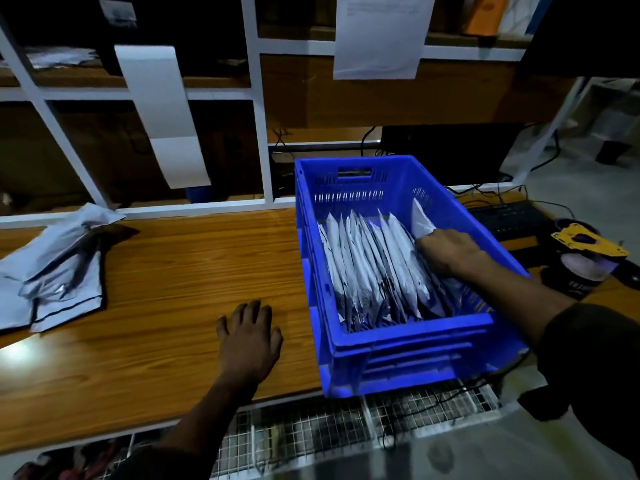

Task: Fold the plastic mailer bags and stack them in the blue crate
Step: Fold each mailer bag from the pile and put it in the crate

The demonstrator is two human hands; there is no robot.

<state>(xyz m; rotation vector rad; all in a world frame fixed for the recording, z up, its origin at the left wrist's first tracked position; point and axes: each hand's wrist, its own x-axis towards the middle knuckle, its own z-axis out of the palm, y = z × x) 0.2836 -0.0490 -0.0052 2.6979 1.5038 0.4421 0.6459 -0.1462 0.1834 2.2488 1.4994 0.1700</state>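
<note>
A blue crate point(398, 336) stands on the right part of the wooden table point(166, 271). Several folded white mailer bags point(367, 265) stand on edge in a row inside it. My right hand point(450, 252) is inside the crate at the right end of the row and grips a folded white mailer bag point(420, 220) that sticks up beside the crate's right wall. My left hand point(249, 336) rests flat on the table, fingers spread, just left of the crate. A loose pile of unfolded mailer bags point(55, 271) lies at the table's left edge.
White shelving point(258, 109) rises behind the table, with paper sheets point(162, 112) hanging from it. Right of the crate are a black keyboard point(509, 218), cables and a yellow-topped tape dispenser point(585, 259). A wire-mesh rack point(346, 427) sits under the table's front edge.
</note>
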